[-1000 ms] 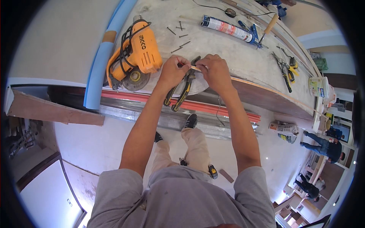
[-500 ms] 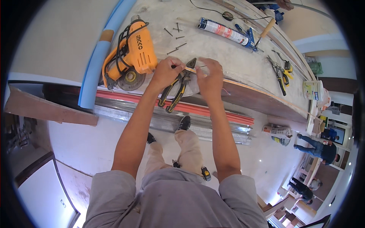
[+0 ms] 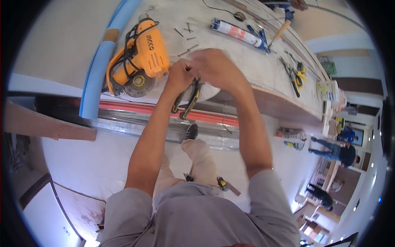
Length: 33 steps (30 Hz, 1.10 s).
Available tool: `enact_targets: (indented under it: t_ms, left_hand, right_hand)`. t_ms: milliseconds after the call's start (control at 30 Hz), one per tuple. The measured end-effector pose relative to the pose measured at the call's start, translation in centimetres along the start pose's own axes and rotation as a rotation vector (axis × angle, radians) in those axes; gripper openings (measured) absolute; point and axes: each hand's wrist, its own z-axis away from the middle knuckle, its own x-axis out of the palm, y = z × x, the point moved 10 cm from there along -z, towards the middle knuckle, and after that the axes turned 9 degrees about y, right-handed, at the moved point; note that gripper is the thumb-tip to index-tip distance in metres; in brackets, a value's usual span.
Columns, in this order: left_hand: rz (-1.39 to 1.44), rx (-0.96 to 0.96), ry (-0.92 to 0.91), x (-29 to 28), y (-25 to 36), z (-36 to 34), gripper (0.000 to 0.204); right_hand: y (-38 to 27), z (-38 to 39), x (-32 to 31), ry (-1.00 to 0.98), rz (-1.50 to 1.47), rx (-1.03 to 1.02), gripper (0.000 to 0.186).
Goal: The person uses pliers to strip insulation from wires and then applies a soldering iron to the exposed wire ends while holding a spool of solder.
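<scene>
My left hand [image 3: 179,76] is closed at the front of the pale worktop [image 3: 240,55], its fingertips around something small that is hidden. My right hand [image 3: 216,68] is motion-blurred right beside it, overlapping the left fingertips; its grip is unclear. Black-and-yellow pliers [image 3: 190,103] lie beneath both hands, jaws covered, handles toward me. Left of my hands lie an orange power tool [image 3: 149,49] wrapped in black cord and a cutting disc [image 3: 139,85]. Dark screws [image 3: 190,38] are scattered beyond my fingers.
Caulking gun [image 3: 240,33], second pliers [image 3: 294,76] and bucket [image 3: 323,91] are rightward. Blue roll [image 3: 94,86] leans left; red pipes [image 3: 212,118] and metal channels run below. Co-workers [image 3: 335,151] work at far right; another person's hand [image 3: 298,5] shows at the top.
My right hand has swung up and leftward over my left fingertips and the pliers' jaws, now blurred. The whole view has shifted slightly.
</scene>
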Motion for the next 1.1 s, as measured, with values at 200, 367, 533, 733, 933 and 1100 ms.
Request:
enact_targets:
  t_ms: [200,367,533,733,933,1100]
  left_hand:
    - [0.022,0.058,0.078,0.3,-0.1,-0.1,0.014]
    - [0.004,0.086,0.051,0.5,-0.6,-0.4,0.015]
    - [-0.009,0.075,0.013,0.4,-0.7,-0.4,0.015]
    - [0.0,-0.042,-0.012,0.5,-0.7,0.0,0.015]
    - [-0.018,-0.046,-0.035,0.7,-0.7,0.1,0.016]
    - [0.046,-0.103,-0.021,0.8,-1.2,0.1,0.012]
  right_hand:
    - [4.8,-0.3,0.4,0.079,0.25,0.099,0.02]
    - [10.5,7.3,-0.2,0.539,-0.088,0.538,0.02]
    - [12.4,10.6,1.7,0.722,-0.318,0.723,0.023]
    - [12.9,10.0,-0.1,0.797,-0.291,0.565,0.031]
    - [10.3,6.9,-1.3,0.647,-0.107,0.283,0.035]
    - [11.6,6.7,-0.9,0.607,-0.141,0.368,0.034]
